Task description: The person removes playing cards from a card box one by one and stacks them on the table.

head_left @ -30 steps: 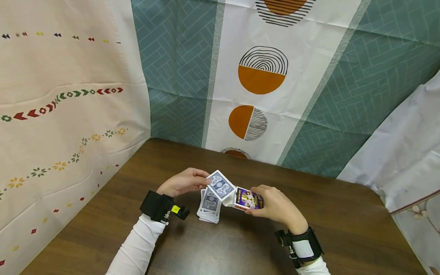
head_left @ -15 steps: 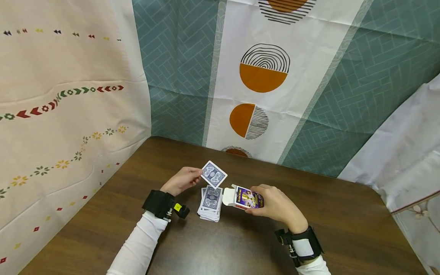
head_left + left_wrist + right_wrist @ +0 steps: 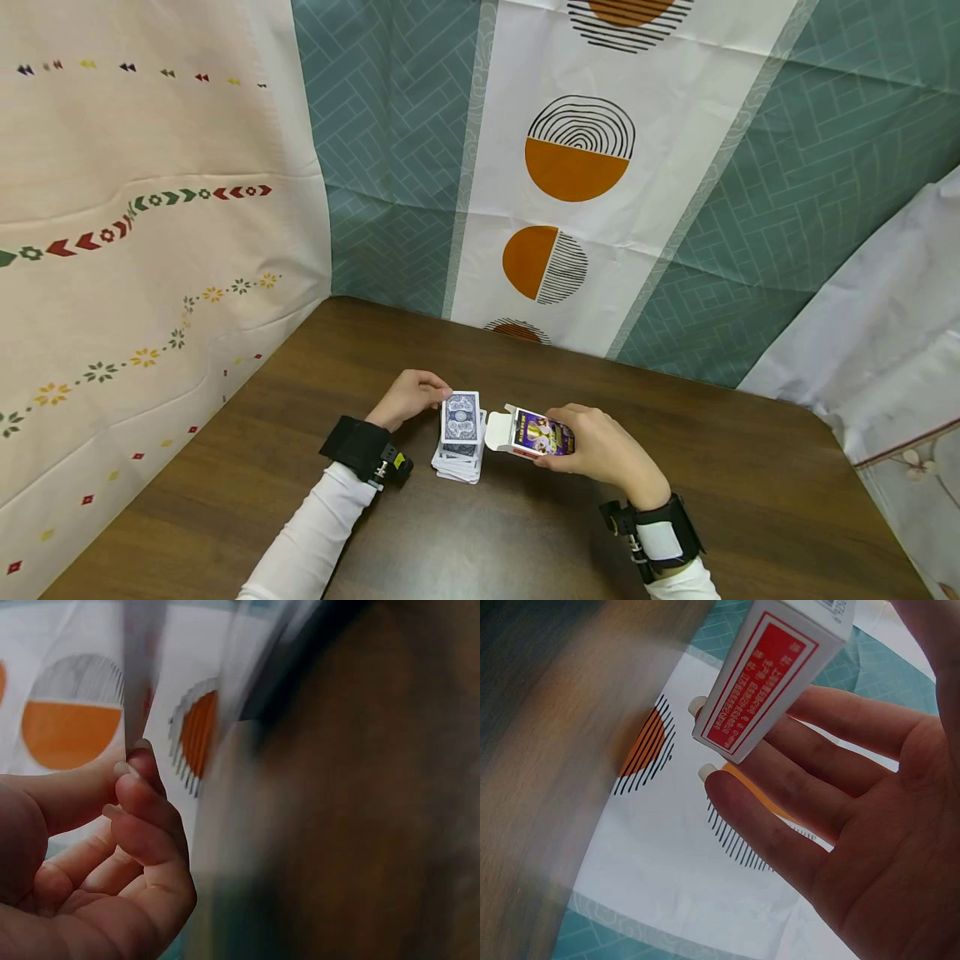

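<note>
My left hand (image 3: pixel 411 398) pinches a blue-backed playing card (image 3: pixel 461 417) by its upper left corner, between thumb and fingertips. The card overlaps a loose stack of playing cards (image 3: pixel 457 473) on the table in the head view. In the left wrist view the pinched card (image 3: pixel 141 667) is seen nearly edge-on. To the right of the stack, my right hand (image 3: pixel 603 446) grips a purple and white card box (image 3: pixel 542 433) by its right end. Its white flap (image 3: pixel 498 430) hangs open toward the stack. In the right wrist view a red printed side of the box (image 3: pixel 761 682) shows.
A brown wooden table (image 3: pixel 750 475) spreads under both hands. Behind it hangs a green and white patterned cloth (image 3: pixel 390 167), and a cream cloth (image 3: pixel 165 292) closes off the left side. White fabric (image 3: pixel 892 333) borders the right.
The left hand has drawn the card left, away from the box flap, then lowered it over the stack and turned it upright in line with it. The right hand and box stay put.
</note>
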Available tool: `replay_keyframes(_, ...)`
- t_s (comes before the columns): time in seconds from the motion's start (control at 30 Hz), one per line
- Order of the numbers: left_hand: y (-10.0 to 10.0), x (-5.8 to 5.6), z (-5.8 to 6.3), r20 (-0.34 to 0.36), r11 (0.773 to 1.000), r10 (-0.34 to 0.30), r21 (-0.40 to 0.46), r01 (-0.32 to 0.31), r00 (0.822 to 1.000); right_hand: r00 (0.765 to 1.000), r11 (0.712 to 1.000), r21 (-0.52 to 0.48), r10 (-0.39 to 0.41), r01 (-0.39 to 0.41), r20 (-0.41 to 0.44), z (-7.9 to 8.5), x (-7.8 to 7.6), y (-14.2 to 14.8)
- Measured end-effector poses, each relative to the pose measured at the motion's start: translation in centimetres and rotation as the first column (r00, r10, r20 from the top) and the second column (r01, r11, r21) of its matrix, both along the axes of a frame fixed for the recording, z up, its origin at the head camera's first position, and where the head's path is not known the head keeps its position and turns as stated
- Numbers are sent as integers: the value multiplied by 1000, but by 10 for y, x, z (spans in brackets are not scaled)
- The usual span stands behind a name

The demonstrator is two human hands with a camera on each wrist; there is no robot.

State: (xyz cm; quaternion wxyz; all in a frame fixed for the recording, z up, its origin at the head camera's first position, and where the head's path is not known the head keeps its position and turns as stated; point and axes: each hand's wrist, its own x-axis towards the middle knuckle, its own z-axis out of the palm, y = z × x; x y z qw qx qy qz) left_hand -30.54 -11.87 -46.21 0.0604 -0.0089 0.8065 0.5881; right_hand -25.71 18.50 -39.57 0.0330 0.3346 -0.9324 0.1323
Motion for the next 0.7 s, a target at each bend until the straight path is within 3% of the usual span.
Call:
replay_keyframes(0.27,11,4,-6,-58,987,-15,-163,6,998,1000,1000,11,-3,2,9,0,0,-1)
replay_keyframes(0.7,16,7,-4,-8,965,50,-259,-51,999,1000,1000,19,15,-15,8,-4,-1,-2)
